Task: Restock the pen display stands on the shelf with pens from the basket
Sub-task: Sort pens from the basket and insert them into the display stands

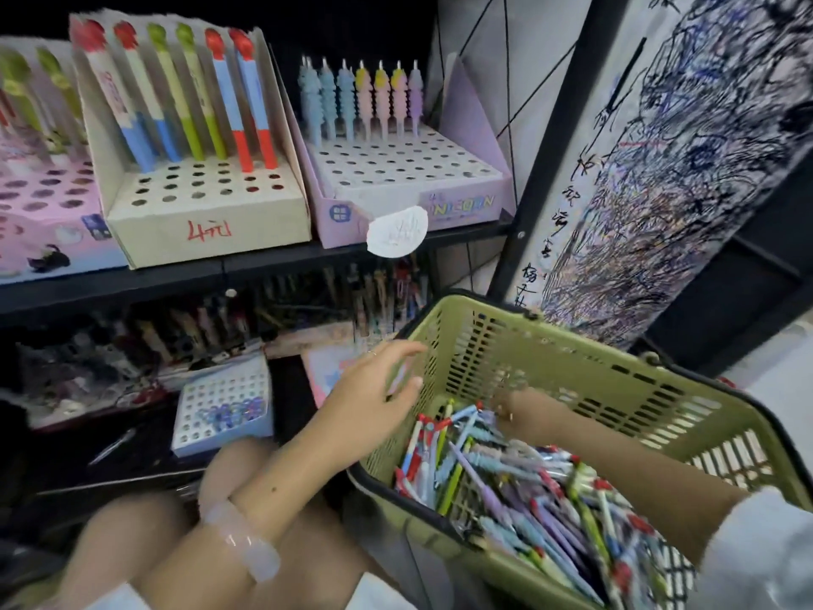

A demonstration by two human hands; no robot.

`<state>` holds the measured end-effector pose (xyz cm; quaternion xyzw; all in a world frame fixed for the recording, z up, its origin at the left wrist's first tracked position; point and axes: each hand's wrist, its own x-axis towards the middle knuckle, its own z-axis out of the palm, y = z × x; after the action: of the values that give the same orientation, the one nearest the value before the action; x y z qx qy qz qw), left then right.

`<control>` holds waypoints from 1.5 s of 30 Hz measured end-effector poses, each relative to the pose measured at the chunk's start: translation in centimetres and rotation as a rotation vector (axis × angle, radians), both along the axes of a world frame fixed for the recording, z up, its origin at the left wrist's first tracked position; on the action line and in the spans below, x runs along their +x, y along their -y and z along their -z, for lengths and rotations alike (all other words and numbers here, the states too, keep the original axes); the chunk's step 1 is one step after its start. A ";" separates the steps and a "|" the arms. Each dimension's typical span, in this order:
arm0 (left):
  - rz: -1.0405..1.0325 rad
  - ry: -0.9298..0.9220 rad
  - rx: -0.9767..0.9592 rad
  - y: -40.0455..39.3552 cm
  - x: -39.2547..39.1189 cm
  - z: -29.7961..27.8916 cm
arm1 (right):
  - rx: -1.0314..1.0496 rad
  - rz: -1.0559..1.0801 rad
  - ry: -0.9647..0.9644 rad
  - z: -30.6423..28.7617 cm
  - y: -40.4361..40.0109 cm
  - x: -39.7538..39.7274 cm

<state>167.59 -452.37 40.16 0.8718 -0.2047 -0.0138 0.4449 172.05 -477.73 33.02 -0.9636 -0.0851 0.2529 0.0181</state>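
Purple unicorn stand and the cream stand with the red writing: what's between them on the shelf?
Nothing. In the head view the purple unicorn stand sits right beside the cream stand, their side walls apparently touching.

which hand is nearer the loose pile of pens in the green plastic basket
Right. The right hand is inside the green plastic basket, its fingers down among the loose pile of pens. The left hand is outside the basket's left wall, fingers spread, holding nothing.

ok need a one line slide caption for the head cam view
Right hand digs into the pens in the green basket, left hand open at its rim, below half-empty display stands.
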 end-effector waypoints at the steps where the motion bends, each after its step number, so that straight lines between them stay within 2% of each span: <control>1: 0.007 -0.026 0.019 0.0 -0.2 0.8 | -0.046 0.010 -0.052 1.7 0.3 -0.5; 5: 0.008 -0.052 0.072 0.3 -0.6 2.5 | -0.205 -0.050 -0.040 6.8 -0.1 -2.2; 12: -0.033 -0.039 0.098 0.8 -0.7 2.9 | -0.423 -0.032 -0.127 8.0 -3.4 -3.2; 17: -0.037 -0.027 0.101 0.7 -0.9 2.9 | -0.435 -0.040 0.045 9.5 -4.0 -4.3; 19: -0.038 -0.031 0.102 0.7 -0.9 2.8 | -0.414 -0.060 0.046 9.2 -3.5 -3.8; 23: -0.031 -0.034 0.112 0.8 -0.8 2.6 | -0.181 0.055 -0.011 8.0 -2.0 -2.9; 27: -0.028 -0.041 0.130 0.9 -0.7 2.6 | 0.222 0.313 -0.018 5.0 -0.7 -1.9; 30: -0.024 -0.061 0.120 1.1 -0.6 2.4 | 0.736 0.540 -0.104 0.7 0.0 -1.4; 32: -0.012 -0.099 0.059 1.7 -0.5 1.9 | 1.089 0.550 -0.158 -2.4 -0.7 -1.8; 33: 0.003 -0.141 0.008 2.1 -0.5 1.5 | 1.182 0.534 -0.140 -4.0 -1.5 -2.2; 38: 0.085 -0.489 -0.325 4.5 -1.1 -0.9 | 1.439 0.391 0.039 -9.1 -7.2 -4.0; 41: 0.004 -0.550 -0.576 4.8 -1.0 -2.0 | 1.440 0.338 0.168 -10.8 -9.6 -4.7; 45: 0.007 -0.507 -0.763 3.1 -1.2 -4.5 | 1.430 0.244 0.131 -13.1 -11.4 -5.2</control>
<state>166.35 -455.50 44.65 0.6139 -0.0826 -0.1518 0.7702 166.86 -466.31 46.16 -0.7320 -0.1223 0.0734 0.6662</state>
